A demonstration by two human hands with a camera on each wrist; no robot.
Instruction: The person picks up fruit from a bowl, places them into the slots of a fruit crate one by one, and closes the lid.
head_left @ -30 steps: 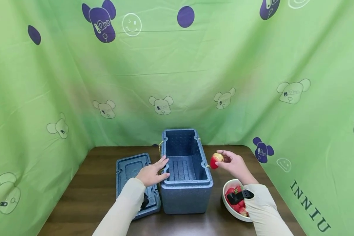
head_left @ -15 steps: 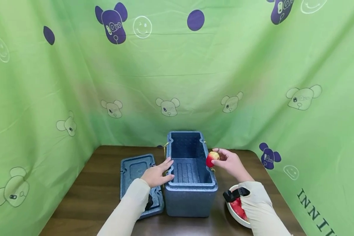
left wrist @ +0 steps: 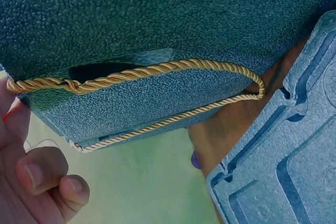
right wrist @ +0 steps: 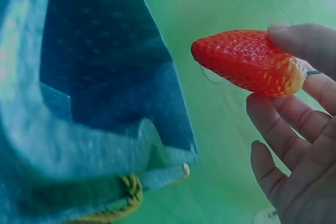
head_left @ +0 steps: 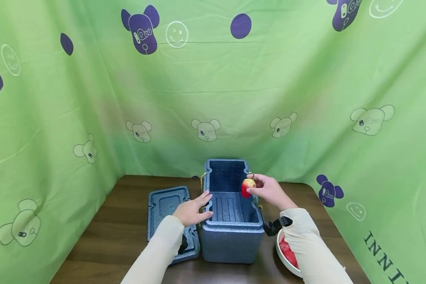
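My right hand [head_left: 271,192] pinches a strawberry [head_left: 245,190], red at the tip and yellowish at the stem end, between thumb and fingers. In the head view it hangs over the right part of the opening of a dark blue foam box [head_left: 230,246]. The right wrist view shows the strawberry [right wrist: 247,61] lying sideways, its tip toward the box, and fingers [right wrist: 273,124] below. With its fingers spread, my left hand [head_left: 189,213] rests on the box's left rim. No fruit shows in the visible part of the box's inside.
The box lid [head_left: 167,203] lies on the wooden table [head_left: 103,232] left of the box. A white bowl [head_left: 289,267] of strawberries stands at the right, partly behind my right sleeve. Gold rope handles [left wrist: 173,68] hang on the box sides. Green printed cloth [head_left: 206,98] surrounds the table.
My right hand has carried the strawberry leftward, from outside the right rim to over the box opening. The left hand stays on the left rim. The head view has shifted slightly.
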